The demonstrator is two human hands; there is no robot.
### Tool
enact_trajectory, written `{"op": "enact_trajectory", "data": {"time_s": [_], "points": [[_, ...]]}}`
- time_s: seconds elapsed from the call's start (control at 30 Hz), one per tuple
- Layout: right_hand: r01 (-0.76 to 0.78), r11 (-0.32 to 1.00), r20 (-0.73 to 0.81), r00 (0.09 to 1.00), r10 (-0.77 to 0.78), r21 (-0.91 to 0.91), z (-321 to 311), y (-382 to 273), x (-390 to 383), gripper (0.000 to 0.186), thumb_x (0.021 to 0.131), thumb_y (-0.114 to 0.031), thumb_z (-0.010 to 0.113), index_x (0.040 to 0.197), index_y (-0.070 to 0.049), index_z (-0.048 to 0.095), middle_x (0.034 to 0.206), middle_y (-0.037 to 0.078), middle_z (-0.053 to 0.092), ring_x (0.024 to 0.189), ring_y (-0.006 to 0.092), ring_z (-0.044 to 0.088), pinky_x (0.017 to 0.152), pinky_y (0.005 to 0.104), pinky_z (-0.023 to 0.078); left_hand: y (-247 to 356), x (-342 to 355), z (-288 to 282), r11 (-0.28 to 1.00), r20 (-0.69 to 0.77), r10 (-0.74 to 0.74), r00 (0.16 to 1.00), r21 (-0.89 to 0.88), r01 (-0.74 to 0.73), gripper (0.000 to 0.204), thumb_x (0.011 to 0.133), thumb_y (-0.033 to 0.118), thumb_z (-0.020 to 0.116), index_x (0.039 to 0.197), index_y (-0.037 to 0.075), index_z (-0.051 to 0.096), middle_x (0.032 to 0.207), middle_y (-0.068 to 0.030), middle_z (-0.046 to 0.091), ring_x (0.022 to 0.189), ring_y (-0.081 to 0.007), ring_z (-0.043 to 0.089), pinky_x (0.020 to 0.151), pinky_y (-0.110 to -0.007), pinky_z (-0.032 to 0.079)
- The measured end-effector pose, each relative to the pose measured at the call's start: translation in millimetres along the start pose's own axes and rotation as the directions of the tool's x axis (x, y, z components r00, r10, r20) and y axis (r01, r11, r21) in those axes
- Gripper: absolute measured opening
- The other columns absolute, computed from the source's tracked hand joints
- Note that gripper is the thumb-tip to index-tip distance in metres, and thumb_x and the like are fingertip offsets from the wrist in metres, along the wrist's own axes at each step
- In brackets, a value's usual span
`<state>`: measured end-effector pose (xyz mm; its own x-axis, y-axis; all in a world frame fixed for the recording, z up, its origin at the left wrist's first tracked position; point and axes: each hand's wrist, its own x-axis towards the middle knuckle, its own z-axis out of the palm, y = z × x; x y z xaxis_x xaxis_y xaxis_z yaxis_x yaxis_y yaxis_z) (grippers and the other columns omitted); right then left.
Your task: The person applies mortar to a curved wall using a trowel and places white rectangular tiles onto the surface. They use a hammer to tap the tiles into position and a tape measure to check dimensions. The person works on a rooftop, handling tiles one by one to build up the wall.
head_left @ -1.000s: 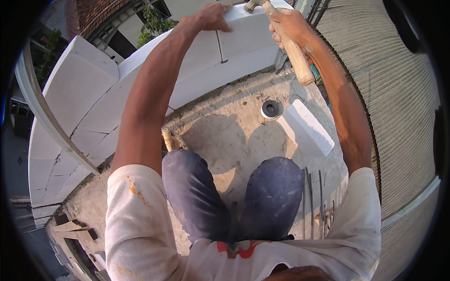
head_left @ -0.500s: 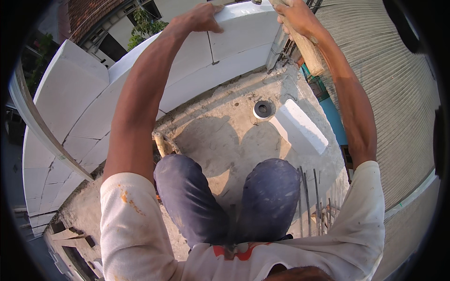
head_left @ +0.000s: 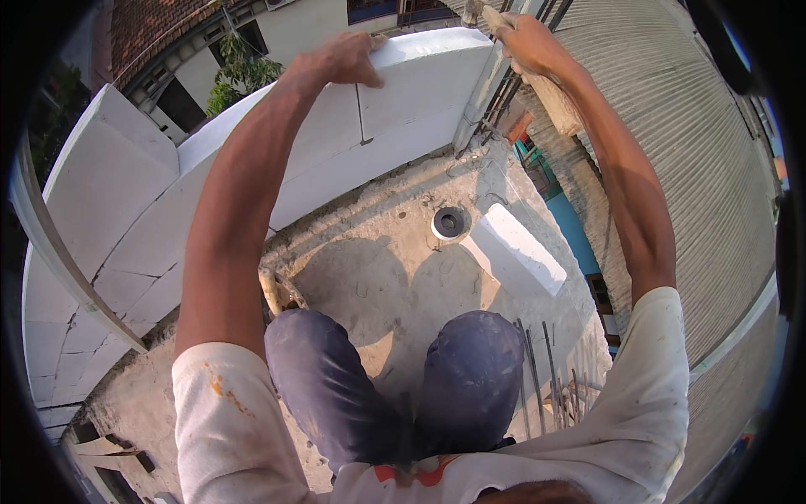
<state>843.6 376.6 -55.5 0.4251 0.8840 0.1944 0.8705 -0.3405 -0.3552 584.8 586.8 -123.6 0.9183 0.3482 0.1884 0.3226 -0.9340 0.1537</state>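
Note:
My left hand [head_left: 340, 60] rests over the top edge of a white block wall [head_left: 306, 151], slightly blurred. Its thumb lies on the near face and its fingers reach along the top, spread apart, by a vertical joint between blocks. At the wall's right end, my right hand [head_left: 537, 46] is closed around a wooden-handled hammer [head_left: 561, 109]. The thick butt of the handle sticks out below my fist. The small head is up near the picture's upper edge, beyond the wall's end, and is hard to make out.
On the concrete floor [head_left: 390, 290] lie a white block [head_left: 520, 252] and a white roll with a dark ring [head_left: 449, 223]. Thin steel rods [head_left: 550, 370] stand right of my knees. A post [head_left: 480, 97] ends the wall; a corrugated roof [head_left: 672, 168] drops away at right.
The view has shifted, so the wall and floor things sit lower and further left. My right hand has moved slightly left and down with the hammer. My left hand stays on the wall top.

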Motion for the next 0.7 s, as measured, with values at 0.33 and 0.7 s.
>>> {"op": "enact_trajectory", "data": {"time_s": [0.33,0.7], "points": [[0.125,0.959,0.148,0.985,-0.09,-0.253,-6,18,22,0.038,0.103,-0.024,0.057,0.129,0.001,0.068,0.074,0.011,0.066,0.061,0.0221,0.067,0.068,0.0415,0.055,2,6,-2,0.999,0.05,0.006,0.999,-0.053,-0.003,0.095,0.069,0.032,0.087,0.153,0.0,0.055,0.118,-0.0268,0.076,0.105,-0.037,0.075,0.099,-0.041,0.057],[0.194,0.958,0.005,0.98,-0.197,-0.212,11,59,36,0.032,0.104,-0.024,0.054,0.116,0.003,0.067,0.073,0.009,0.063,0.051,0.0197,0.062,0.055,0.036,0.053,11,8,-6,0.998,0.074,0.015,0.997,-0.066,-0.01,0.093,0.069,0.031,0.087,0.151,0.001,0.058,0.116,-0.0252,0.077,0.102,-0.0348,0.076,0.098,-0.042,0.058]]}}
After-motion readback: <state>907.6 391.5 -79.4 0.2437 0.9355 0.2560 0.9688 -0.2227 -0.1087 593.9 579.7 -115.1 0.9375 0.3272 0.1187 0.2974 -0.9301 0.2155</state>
